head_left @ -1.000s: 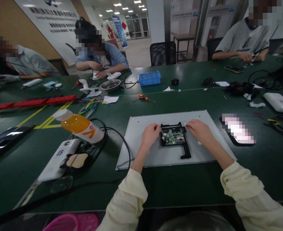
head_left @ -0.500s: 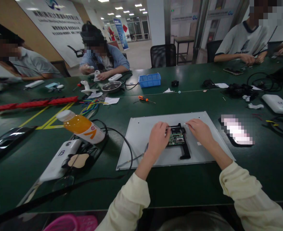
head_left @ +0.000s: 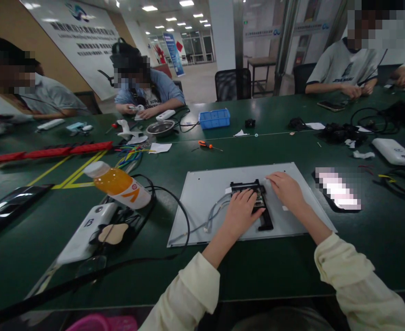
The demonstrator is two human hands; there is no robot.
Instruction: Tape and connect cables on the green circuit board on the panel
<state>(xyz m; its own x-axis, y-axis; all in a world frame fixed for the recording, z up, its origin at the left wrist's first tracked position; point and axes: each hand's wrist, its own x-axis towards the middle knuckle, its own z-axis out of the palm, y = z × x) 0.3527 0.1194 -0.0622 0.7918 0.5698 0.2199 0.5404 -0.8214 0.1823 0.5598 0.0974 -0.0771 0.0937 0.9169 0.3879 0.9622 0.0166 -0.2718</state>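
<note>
A grey flat panel lies before me on the table. On it sits a black frame with a circuit board in it. My left hand rests over the board with its fingers spread, hiding most of it. At the frame's upper right corner is my right hand, its thumb and fingertips pinched together. What they hold, if anything, is too small to make out. A grey cable with a small connector curves over the panel, left of the left hand.
An orange drink bottle and a white power bank stand to the left; a phone lies right of the panel. Beyond are a screwdriver and a blue basket. Several people sit around the green table.
My left hand has moved down and right from the frame's left edge onto the board, its fingers spreading. The cable on the panel now shows. My right hand has stayed nearly still.
</note>
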